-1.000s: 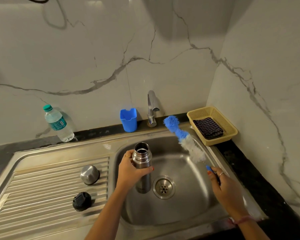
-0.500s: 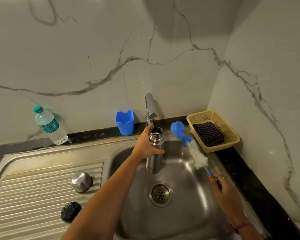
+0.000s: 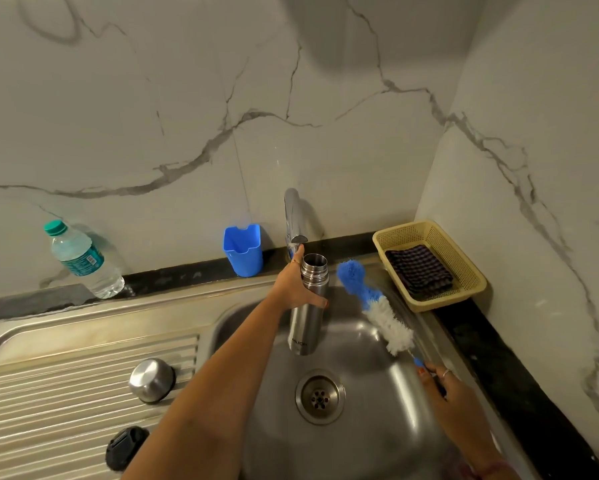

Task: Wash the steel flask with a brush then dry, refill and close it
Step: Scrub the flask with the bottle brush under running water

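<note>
Marble walls enclosed the sink [image 3: 377, 420]. Your left hand [image 3: 296, 289] gripped the open flask [image 3: 308, 306] under the tap [image 3: 292, 216]; your right hand [image 3: 453, 393] clasped the brush [image 3: 377, 306] alongside. Washing stood barely begun; water appeared needed next.

A: Setting?
B: A home kitchen is indicated. A steel sink [image 3: 377, 403] with ribbed drainboard [image 3: 66, 393] is set under a tap [image 3: 292, 216], backed by marble-veined wall panels [image 3: 187, 116].
</note>
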`<state>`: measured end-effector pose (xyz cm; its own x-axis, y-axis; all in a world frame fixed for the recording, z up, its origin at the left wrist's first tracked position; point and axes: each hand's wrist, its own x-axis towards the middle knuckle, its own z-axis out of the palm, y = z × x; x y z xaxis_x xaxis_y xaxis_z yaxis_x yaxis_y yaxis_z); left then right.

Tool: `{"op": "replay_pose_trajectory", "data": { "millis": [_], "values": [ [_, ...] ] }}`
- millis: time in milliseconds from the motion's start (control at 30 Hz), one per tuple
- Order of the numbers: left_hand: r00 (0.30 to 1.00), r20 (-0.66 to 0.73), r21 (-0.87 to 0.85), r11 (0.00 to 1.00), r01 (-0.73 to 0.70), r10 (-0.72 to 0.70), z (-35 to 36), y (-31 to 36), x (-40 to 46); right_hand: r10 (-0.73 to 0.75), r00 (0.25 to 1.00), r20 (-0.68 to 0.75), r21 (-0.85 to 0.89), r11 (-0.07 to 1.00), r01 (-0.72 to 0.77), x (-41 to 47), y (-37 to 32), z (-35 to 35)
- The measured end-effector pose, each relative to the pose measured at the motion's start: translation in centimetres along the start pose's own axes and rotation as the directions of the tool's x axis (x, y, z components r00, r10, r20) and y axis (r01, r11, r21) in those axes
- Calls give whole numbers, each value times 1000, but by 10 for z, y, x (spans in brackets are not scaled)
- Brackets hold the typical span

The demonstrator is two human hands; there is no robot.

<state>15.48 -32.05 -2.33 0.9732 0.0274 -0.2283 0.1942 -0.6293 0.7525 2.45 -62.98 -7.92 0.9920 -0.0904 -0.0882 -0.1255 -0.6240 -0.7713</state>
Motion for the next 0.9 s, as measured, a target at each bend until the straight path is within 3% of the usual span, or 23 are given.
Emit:
{"op": "replay_pose_trajectory", "data": {
  "millis": [300,500,700,900],
  "values": [
    [998,56,2,1000,21,-21,-2,4,7,13,999,50,-47,999,-11,-1,0,3],
    [991,-45,-218,970,111,-123,-15,-13,9,17,995,102,-25,1000,-14,-9,-4,3],
    [1000,14,-32,999,9,-9,-20,-9,-5,34,992,121,-4,999,-33,-3,-6,6],
    [997,77,5,1000,7,-7,-9,1,2,27,996,86,5,1000,-27,2,-10,7]
  ]
}}
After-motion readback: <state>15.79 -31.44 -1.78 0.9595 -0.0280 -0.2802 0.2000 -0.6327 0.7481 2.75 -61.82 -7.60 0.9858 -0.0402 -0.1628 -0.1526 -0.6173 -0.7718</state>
